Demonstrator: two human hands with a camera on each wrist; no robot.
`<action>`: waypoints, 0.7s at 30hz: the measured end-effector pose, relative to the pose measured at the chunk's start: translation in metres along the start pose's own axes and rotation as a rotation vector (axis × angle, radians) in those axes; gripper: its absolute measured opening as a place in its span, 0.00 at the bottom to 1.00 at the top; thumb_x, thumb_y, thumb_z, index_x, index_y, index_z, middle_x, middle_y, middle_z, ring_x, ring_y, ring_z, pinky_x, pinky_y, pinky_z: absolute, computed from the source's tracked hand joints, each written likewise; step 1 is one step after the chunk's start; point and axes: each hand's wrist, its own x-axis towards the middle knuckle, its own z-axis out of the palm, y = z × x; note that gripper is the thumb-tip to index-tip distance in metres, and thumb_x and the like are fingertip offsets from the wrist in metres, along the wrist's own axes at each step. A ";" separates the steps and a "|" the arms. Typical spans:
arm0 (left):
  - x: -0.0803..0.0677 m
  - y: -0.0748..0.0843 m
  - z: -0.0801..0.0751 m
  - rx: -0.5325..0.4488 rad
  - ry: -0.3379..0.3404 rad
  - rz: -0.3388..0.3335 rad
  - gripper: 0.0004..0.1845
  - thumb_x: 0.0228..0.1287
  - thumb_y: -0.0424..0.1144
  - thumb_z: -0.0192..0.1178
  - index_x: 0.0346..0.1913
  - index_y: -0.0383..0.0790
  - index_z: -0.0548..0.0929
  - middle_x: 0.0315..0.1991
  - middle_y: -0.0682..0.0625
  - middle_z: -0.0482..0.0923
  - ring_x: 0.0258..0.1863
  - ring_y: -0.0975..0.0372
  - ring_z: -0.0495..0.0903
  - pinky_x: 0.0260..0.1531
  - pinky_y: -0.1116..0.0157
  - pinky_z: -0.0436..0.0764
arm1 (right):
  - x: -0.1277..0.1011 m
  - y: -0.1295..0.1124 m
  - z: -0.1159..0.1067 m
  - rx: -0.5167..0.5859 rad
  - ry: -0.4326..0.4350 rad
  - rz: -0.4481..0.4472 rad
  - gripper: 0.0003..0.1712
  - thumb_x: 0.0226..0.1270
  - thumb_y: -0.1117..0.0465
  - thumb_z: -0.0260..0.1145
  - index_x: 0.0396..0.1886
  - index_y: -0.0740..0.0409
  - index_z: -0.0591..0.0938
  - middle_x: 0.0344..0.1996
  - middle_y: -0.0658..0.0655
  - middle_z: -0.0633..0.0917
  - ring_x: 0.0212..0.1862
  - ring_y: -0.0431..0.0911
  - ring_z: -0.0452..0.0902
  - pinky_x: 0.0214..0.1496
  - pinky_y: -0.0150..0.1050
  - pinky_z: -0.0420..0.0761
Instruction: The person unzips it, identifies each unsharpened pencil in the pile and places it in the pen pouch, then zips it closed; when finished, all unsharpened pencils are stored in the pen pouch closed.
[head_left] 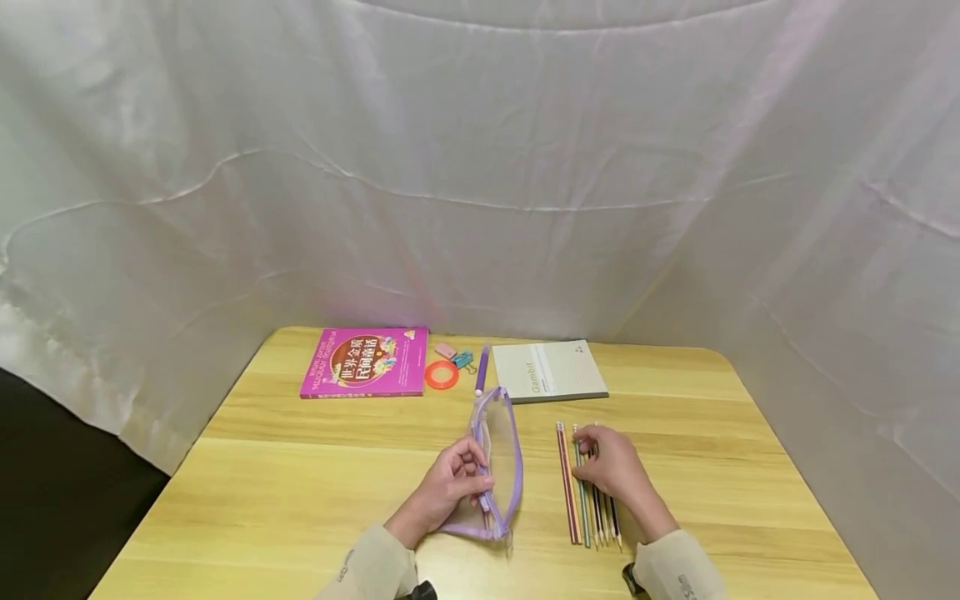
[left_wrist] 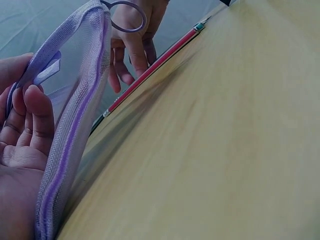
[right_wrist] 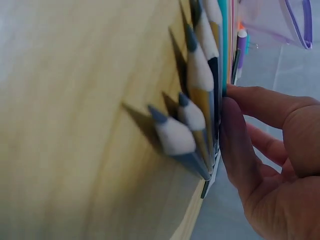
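A see-through mesh pencil pouch (head_left: pixel 517 467) with purple trim stands with its mouth spread on the table. My left hand (head_left: pixel 450 483) grips its left edge, thumb inside the mouth; the left wrist view shows the fingers (left_wrist: pixel 37 115) curled at the purple edging. Right of the pouch, several pencils (head_left: pixel 568 492) lie side by side, sharpened tips toward me on the right-hand ones. Over them is my right hand (head_left: pixel 615 467), thumb and forefinger spread apart along a teal pencil (head_left: pixel 585 517). In the right wrist view its fingertips touch the row beside the grey pencil points (right_wrist: pixel 159 114).
Behind lie a pink book (head_left: pixel 367 362), a red-orange tape ring (head_left: pixel 442 375), a pink eraser (head_left: pixel 446 350), teal binder clips (head_left: pixel 463 359), a purple marker (head_left: pixel 482 371) and a pale notebook (head_left: pixel 551 369). White cloth (head_left: pixel 480 167) hangs around the wooden table (head_left: pixel 300 483).
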 end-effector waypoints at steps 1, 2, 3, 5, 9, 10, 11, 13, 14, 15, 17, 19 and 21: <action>0.000 0.000 0.000 0.002 -0.001 -0.002 0.18 0.65 0.23 0.61 0.45 0.15 0.62 0.32 0.58 0.79 0.25 0.72 0.77 0.22 0.77 0.77 | 0.000 0.000 0.000 -0.001 -0.005 -0.001 0.28 0.45 0.71 0.82 0.50 0.63 0.86 0.34 0.52 0.83 0.35 0.44 0.74 0.38 0.39 0.78; 0.000 0.001 0.000 0.005 -0.003 -0.002 0.18 0.65 0.23 0.61 0.45 0.15 0.62 0.32 0.58 0.79 0.25 0.72 0.77 0.22 0.77 0.77 | 0.000 -0.001 0.001 -0.003 -0.008 -0.003 0.27 0.45 0.71 0.82 0.50 0.63 0.86 0.34 0.52 0.83 0.35 0.44 0.73 0.38 0.39 0.77; 0.000 0.001 0.000 0.007 -0.005 -0.003 0.18 0.66 0.23 0.61 0.45 0.15 0.62 0.32 0.58 0.79 0.25 0.71 0.77 0.22 0.77 0.77 | 0.000 -0.001 0.001 -0.004 -0.011 -0.004 0.27 0.46 0.71 0.81 0.50 0.64 0.86 0.34 0.52 0.83 0.35 0.44 0.73 0.38 0.39 0.77; -0.001 0.001 0.000 0.008 -0.003 -0.004 0.18 0.66 0.23 0.61 0.46 0.15 0.62 0.32 0.58 0.79 0.25 0.71 0.77 0.22 0.77 0.78 | 0.001 -0.003 0.002 -0.015 -0.016 -0.015 0.25 0.48 0.71 0.80 0.50 0.64 0.86 0.33 0.52 0.82 0.35 0.45 0.73 0.38 0.39 0.77; -0.002 0.002 -0.001 0.005 0.012 -0.007 0.19 0.66 0.24 0.62 0.45 0.16 0.63 0.32 0.57 0.79 0.25 0.71 0.77 0.22 0.76 0.77 | 0.002 -0.007 0.005 -0.049 -0.021 -0.041 0.24 0.48 0.71 0.78 0.49 0.64 0.86 0.32 0.53 0.82 0.35 0.46 0.73 0.39 0.41 0.78; -0.003 0.002 -0.001 0.005 0.014 -0.007 0.19 0.66 0.24 0.62 0.45 0.16 0.63 0.32 0.57 0.79 0.25 0.71 0.77 0.22 0.76 0.77 | 0.002 -0.008 0.005 -0.057 -0.023 -0.040 0.24 0.48 0.71 0.78 0.49 0.63 0.86 0.32 0.53 0.82 0.35 0.46 0.73 0.39 0.41 0.77; -0.003 0.002 -0.001 0.005 0.015 -0.008 0.19 0.66 0.24 0.62 0.45 0.16 0.63 0.32 0.57 0.79 0.25 0.71 0.78 0.22 0.76 0.77 | 0.002 -0.009 0.005 -0.062 -0.026 -0.036 0.24 0.47 0.70 0.78 0.49 0.63 0.87 0.33 0.53 0.82 0.35 0.46 0.73 0.38 0.41 0.78; -0.002 0.001 -0.002 0.003 0.012 -0.009 0.18 0.66 0.24 0.62 0.45 0.16 0.63 0.32 0.56 0.79 0.25 0.71 0.78 0.22 0.76 0.77 | 0.003 -0.010 0.006 -0.067 -0.033 -0.016 0.25 0.46 0.69 0.79 0.48 0.61 0.87 0.33 0.53 0.82 0.35 0.46 0.73 0.39 0.41 0.78; -0.002 0.000 -0.002 0.001 0.010 -0.010 0.18 0.66 0.24 0.62 0.45 0.16 0.63 0.32 0.56 0.79 0.25 0.71 0.78 0.22 0.76 0.77 | 0.002 -0.010 0.006 -0.068 -0.035 -0.006 0.25 0.46 0.68 0.80 0.48 0.61 0.87 0.33 0.54 0.82 0.36 0.46 0.74 0.39 0.42 0.79; -0.002 0.000 -0.002 0.001 0.005 -0.007 0.18 0.66 0.23 0.62 0.45 0.16 0.63 0.32 0.56 0.79 0.26 0.71 0.78 0.22 0.76 0.77 | 0.002 -0.011 0.006 -0.067 -0.036 0.002 0.25 0.46 0.68 0.81 0.47 0.61 0.87 0.34 0.54 0.82 0.36 0.46 0.74 0.39 0.42 0.79; -0.001 -0.001 -0.002 0.000 0.005 -0.009 0.18 0.66 0.23 0.62 0.45 0.16 0.63 0.32 0.56 0.79 0.25 0.71 0.78 0.22 0.76 0.77 | 0.002 -0.011 0.005 -0.061 -0.040 0.012 0.25 0.45 0.66 0.83 0.47 0.61 0.87 0.34 0.54 0.83 0.36 0.46 0.75 0.39 0.43 0.80; -0.001 -0.001 -0.002 0.005 0.004 -0.010 0.18 0.66 0.23 0.62 0.45 0.16 0.63 0.32 0.56 0.79 0.25 0.71 0.77 0.22 0.76 0.77 | 0.001 -0.011 0.004 -0.041 -0.042 0.024 0.25 0.45 0.66 0.83 0.47 0.61 0.87 0.34 0.55 0.83 0.36 0.47 0.75 0.39 0.42 0.80; -0.001 -0.001 -0.001 0.006 0.002 -0.010 0.18 0.66 0.23 0.62 0.45 0.15 0.63 0.32 0.56 0.79 0.25 0.71 0.77 0.22 0.76 0.77 | 0.000 -0.010 0.004 -0.008 -0.042 0.036 0.24 0.45 0.67 0.82 0.47 0.61 0.87 0.34 0.55 0.82 0.36 0.46 0.74 0.36 0.40 0.79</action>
